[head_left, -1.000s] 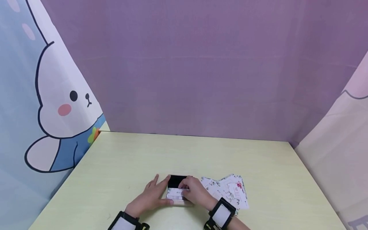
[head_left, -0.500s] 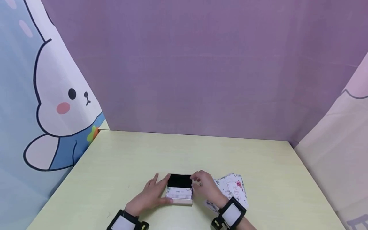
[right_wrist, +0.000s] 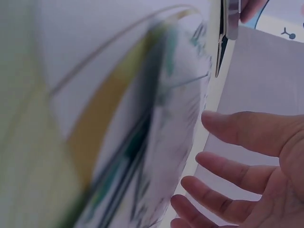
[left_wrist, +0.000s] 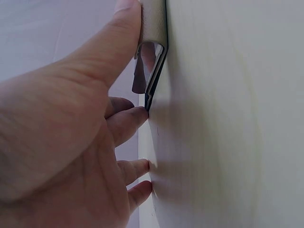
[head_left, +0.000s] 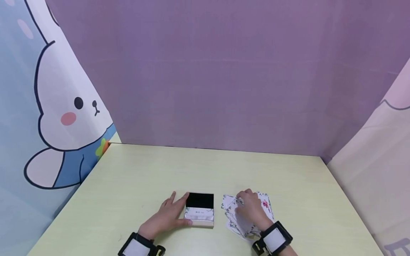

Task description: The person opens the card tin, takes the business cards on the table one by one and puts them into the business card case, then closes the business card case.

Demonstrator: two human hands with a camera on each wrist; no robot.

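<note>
A small open box with a black inside lies on the pale yellow table, with a white printed card in its near half. My left hand lies flat on the table against the box's left side, fingers straight. In the left wrist view its thumb presses the box's edge. To the right, my right hand is over a loose spread of flower-printed cards, fingers relaxed. The right wrist view shows those fingers spread beside the blurred cards. Neither hand grips anything.
A purple backdrop closes the far edge of the table. A curtain with a cartoon bunny hangs at the left and a pale pink cloth at the right. Black-and-white bands sit on both wrists.
My right hand has left the box and moved right onto the spread cards. The card it was pressing now lies in the box. The left hand has stayed in place.
</note>
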